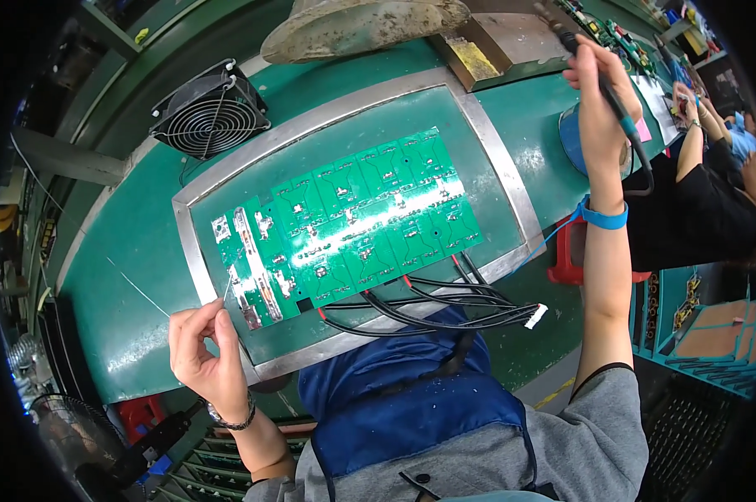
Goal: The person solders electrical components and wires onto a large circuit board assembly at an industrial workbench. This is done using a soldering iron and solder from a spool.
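A large green circuit board (344, 197) lies inside a metal frame (196, 259) on the green bench. At its left edge my left hand (206, 356) is closed in a pinch on a thin solder wire (135, 289), which trails away to the left. Up at the right, well away from the board, my right hand (602, 134) is wrapped round a soldering iron (569, 39), its tip end pointing up and left. Black cables (386, 315) with red ends leave the board's near edge and gather at a white connector (537, 315).
Behind the board stand a black fan (211, 121), a dirty metal hood (361, 32) and a metal box (512, 46) with a yellow sponge (478, 60). A blue round container (570, 138) sits by my right wrist, which wears a blue strap (605, 219). Another person's hand (686, 99) works at far right.
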The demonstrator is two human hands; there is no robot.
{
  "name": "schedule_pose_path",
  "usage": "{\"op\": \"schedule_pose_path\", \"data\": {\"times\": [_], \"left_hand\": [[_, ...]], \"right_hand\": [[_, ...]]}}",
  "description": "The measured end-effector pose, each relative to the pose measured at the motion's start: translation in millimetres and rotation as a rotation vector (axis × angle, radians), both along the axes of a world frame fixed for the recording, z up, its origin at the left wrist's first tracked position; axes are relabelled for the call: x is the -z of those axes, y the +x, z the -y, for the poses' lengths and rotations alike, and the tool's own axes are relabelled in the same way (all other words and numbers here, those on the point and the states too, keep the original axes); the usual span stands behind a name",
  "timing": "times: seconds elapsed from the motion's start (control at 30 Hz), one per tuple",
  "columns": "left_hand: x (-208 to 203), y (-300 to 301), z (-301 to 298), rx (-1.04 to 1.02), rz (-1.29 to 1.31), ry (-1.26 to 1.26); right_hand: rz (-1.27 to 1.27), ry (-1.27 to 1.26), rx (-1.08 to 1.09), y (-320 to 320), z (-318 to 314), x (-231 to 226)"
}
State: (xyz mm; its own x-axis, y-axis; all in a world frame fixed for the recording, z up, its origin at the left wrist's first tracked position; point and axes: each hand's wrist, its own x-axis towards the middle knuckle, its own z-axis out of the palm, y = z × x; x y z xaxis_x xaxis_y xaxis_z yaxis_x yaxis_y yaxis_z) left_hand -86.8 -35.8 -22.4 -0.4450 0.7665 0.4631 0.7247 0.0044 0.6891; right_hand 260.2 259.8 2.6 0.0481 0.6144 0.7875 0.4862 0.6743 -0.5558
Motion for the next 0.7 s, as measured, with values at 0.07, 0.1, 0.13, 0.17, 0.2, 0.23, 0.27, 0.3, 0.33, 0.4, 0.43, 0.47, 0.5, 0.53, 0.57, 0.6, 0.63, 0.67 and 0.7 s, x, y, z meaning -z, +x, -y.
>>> {"op": "schedule_pose_path", "data": {"times": [0.07,0.1,0.13,0.17,0.2,0.23,0.27,0.3,0.33,0.4,0.43,0.47,0.5,0.53,0.57,0.6,0.63,0.67,0.7], "left_hand": [[4.3,-5.8,2.3,-0.008,-0.003,-0.005],[5.1,-7.7,3.6,-0.013,-0.007,-0.011],[4.4,-7.5,4.2,-0.008,-0.007,-0.018],[5.2,-5.7,4.4,-0.013,0.016,-0.013],[5.9,-4.0,4.4,-0.02,0.038,-0.009],[6.5,-2.8,3.1,-0.031,0.039,-0.017],[6.8,-2.4,2.9,-0.034,0.04,-0.007],[5.9,-2.2,3.4,-0.036,0.037,-0.001],[6.4,-2.5,3.1,-0.026,0.027,0.012],[6.0,-1.2,-0.7,-0.013,0.05,0.015],[5.8,-1.3,-2.9,0.003,0.052,0.027],[4.7,0.1,-3.4,0.013,0.064,0.028],[5.0,0.4,-3.4,0.009,0.071,0.035],[4.7,-0.3,-0.8,0.002,0.061,0.029],[5.2,0.8,1.9,-0.008,0.054,0.028],[6.2,1.4,2.9,-0.021,0.051,0.022],[7.4,1.7,3.0,-0.032,0.071,0.035],[7.5,1.3,3.6,-0.037,0.086,0.044],[7.4,0.3,5.2,-0.041,0.084,0.038]], "right_hand": [[0.055,-0.041,-0.08,4.0,-1.2,-6.8],[0.25,-0.205,-0.001,11.4,-4.3,-5.6],[0.219,-0.19,0.008,12.2,-3.9,-4.1],[0.19,-0.172,0.006,10.2,-6.0,-1.9],[0.128,-0.186,-0.021,9.4,-5.3,-1.9],[0.066,-0.201,-0.05,9.4,-4.5,-3.7],[0.134,-0.196,-0.046,10.0,-3.7,-4.6],[0.143,-0.197,-0.046,9.8,-1.8,-4.2],[0.133,-0.112,-0.046,10.2,-0.6,-4.9],[0.102,-0.031,-0.033,10.1,2.9,-6.4],[0.085,-0.032,-0.019,12.3,6.6,-9.3],[0.242,-0.069,-0.051,19.4,6.4,-9.6],[0.215,-0.205,-0.072,24.3,3.0,-5.4],[0.204,-0.16,-0.068,25.0,4.8,-0.5],[0.196,-0.111,-0.067,22.1,10.4,-0.8],[0.172,-0.131,-0.062,24.3,12.5,0.1],[0.291,-0.048,-0.067,26.7,13.7,-2.5],[0.256,-0.075,-0.082,22.3,22.4,-3.8],[0.225,-0.1,-0.096,15.1,33.3,-5.5]]}}
